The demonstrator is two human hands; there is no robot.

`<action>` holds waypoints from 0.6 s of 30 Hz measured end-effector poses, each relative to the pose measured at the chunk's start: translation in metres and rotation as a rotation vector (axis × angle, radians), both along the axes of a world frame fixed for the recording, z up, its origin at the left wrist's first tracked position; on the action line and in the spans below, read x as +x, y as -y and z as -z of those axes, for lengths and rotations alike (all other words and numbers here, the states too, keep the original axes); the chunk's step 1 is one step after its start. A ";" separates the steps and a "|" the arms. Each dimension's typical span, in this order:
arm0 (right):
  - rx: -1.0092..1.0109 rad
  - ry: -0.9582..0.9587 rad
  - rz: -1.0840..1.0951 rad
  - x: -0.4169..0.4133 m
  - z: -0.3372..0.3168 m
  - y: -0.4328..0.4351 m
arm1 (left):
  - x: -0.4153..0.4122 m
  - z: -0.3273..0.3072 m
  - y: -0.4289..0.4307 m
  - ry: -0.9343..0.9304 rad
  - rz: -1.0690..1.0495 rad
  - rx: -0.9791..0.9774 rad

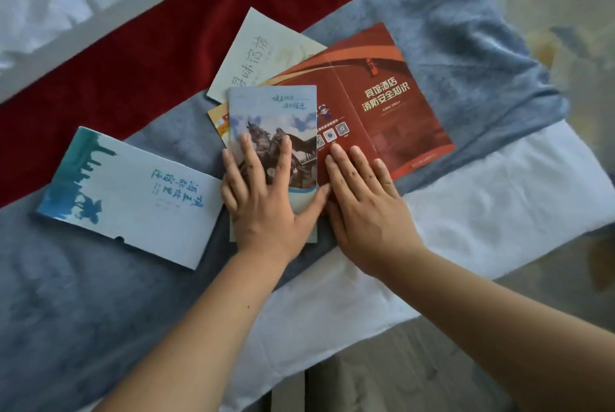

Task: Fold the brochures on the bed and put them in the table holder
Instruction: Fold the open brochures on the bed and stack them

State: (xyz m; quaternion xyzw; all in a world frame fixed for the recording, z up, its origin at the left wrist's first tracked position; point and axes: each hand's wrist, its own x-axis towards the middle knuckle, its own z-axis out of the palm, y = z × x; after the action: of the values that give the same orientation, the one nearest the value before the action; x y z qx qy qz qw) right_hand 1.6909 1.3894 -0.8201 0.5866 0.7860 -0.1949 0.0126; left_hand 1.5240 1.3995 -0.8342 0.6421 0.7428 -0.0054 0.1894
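Pressing flat, the left hand [263, 202] spreads on a glossy rectangular brochure [273, 132]; right hand [362, 208] flattens red leaflet [382, 105].

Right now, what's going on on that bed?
A person is flattening brochures. The left hand presses flat on a folded blue photo brochure, which overlaps the edge of an opened red brochure. The right hand lies flat on the red one's near edge. A pale brochure and an orange brochure peek out beneath the pile. A blue-and-white brochure lies to the left on the grey-blue blanket.
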 end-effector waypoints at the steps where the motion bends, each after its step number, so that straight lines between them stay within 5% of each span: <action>1: 0.011 -0.033 0.034 -0.002 -0.001 0.000 | -0.001 0.000 0.000 0.001 -0.001 -0.008; 6: -0.002 -0.176 0.094 -0.018 -0.012 0.000 | -0.006 -0.011 -0.006 0.195 -0.106 0.054; 13: -0.105 -0.126 -0.002 -0.043 -0.013 0.001 | -0.034 -0.027 -0.009 0.441 -0.165 0.310; 18: -0.078 -0.068 -0.074 -0.070 -0.018 0.009 | -0.062 -0.035 -0.001 0.438 -0.066 0.469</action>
State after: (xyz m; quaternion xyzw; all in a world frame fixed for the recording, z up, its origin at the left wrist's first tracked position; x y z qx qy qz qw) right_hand 1.6210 1.3808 -0.8021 0.5494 0.7988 -0.2445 0.0159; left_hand 1.4620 1.4005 -0.7995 0.6297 0.6858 0.3105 0.1917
